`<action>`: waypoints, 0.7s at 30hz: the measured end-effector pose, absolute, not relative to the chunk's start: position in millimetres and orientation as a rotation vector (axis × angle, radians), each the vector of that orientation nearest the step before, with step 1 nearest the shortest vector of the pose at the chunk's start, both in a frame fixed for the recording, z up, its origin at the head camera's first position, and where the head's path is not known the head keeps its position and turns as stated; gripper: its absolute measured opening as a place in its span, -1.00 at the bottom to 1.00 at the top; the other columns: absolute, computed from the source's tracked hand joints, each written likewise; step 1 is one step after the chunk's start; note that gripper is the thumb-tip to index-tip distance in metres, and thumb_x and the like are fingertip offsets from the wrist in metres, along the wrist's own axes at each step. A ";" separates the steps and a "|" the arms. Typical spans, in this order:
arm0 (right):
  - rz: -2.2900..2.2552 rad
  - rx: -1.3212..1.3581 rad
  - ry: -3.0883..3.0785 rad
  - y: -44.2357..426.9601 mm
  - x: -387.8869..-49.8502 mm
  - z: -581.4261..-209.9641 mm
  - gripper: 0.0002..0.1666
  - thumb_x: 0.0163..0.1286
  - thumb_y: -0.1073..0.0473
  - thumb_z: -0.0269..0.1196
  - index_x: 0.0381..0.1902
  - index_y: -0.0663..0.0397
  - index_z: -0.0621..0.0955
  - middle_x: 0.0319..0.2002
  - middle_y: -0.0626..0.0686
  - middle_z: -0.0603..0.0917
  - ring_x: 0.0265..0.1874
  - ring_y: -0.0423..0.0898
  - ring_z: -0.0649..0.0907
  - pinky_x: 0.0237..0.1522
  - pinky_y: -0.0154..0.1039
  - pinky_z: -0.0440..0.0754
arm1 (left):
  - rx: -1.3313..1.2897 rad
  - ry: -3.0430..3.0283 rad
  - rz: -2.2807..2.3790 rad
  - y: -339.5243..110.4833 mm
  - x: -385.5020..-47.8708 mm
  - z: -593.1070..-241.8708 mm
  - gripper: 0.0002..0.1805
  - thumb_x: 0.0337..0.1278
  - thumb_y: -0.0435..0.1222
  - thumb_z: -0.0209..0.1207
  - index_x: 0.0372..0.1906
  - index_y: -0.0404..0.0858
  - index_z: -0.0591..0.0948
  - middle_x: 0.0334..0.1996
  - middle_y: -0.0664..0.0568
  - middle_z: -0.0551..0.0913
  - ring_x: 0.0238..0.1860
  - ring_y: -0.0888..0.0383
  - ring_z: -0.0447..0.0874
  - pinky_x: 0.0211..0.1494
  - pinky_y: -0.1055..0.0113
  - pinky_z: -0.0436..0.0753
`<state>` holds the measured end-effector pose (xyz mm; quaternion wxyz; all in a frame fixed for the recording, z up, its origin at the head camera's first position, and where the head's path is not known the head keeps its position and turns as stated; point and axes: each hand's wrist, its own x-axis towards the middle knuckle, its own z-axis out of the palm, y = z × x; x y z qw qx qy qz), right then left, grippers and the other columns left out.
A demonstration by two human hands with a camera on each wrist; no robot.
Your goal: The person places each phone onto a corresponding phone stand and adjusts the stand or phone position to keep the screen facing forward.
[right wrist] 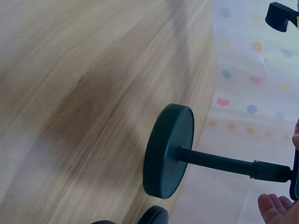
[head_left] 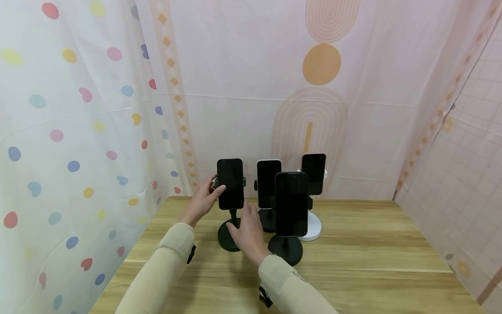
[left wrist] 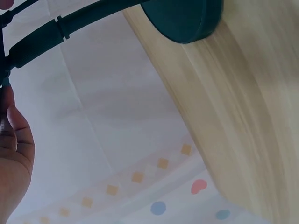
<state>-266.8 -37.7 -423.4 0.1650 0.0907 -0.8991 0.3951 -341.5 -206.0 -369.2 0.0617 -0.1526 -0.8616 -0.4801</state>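
A black-screened phone (head_left: 230, 183) stands upright in the clamp of a dark green phone stand (head_left: 228, 235). My left hand (head_left: 201, 201) grips the phone's left edge, its thumb on the front and its fingers partly hidden behind. In the left wrist view, the left hand (left wrist: 16, 154) is at the holder end of the stand's stem. My right hand (head_left: 249, 229) is below the phone's lower right corner with fingers extended. Whether they touch the phone is unclear. The right wrist view shows the right hand (right wrist: 275, 208) beside the holder, above the round base (right wrist: 169, 151).
To the right, a large phone (head_left: 291, 204) stands on a black stand (head_left: 286, 250), close to my right forearm. Behind it are a white-edged phone (head_left: 269, 183) on another black stand and a phone (head_left: 313, 173) on a white stand (head_left: 313, 227). Patterned curtains border the wooden table (head_left: 368, 261).
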 end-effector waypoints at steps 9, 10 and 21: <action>1.164 0.300 -2.595 -30.3 -256.0 -430.5 -0.03 0.37 -0.05 0.34 0.53 0.25 0.16 0.30 0.27 0.38 0.25 0.16 0.47 0.16 0.05 0.51 | -0.462 -2.639 -1.392 -208.7 -329.8 -392.9 -0.22 0.44 0.03 0.08 0.54 -0.27 0.14 -0.26 -0.03 0.62 -0.30 0.08 0.53 -0.18 0.17 0.50; 1.165 0.306 -2.602 -28.6 -253.7 -432.0 -0.04 0.38 -0.05 0.33 0.52 0.25 0.17 0.31 0.27 0.38 0.26 0.16 0.46 0.17 0.05 0.50 | -0.469 -2.649 -1.381 -208.5 -328.4 -396.1 -0.24 0.44 0.03 0.08 0.52 -0.29 0.19 -0.22 -0.04 0.64 -0.26 0.10 0.57 -0.13 0.15 0.52; 0.976 0.540 -2.715 2.2 -221.7 -455.0 -0.62 0.35 -0.07 0.34 -0.07 0.08 0.72 -0.20 -0.05 0.65 -0.28 -0.19 0.62 -0.27 -0.25 0.60 | -0.505 -2.668 -1.336 -208.4 -315.1 -417.3 -0.72 0.47 -0.09 0.08 -0.21 -0.18 0.67 -0.31 0.02 0.69 -0.23 0.07 0.64 -0.18 0.20 0.56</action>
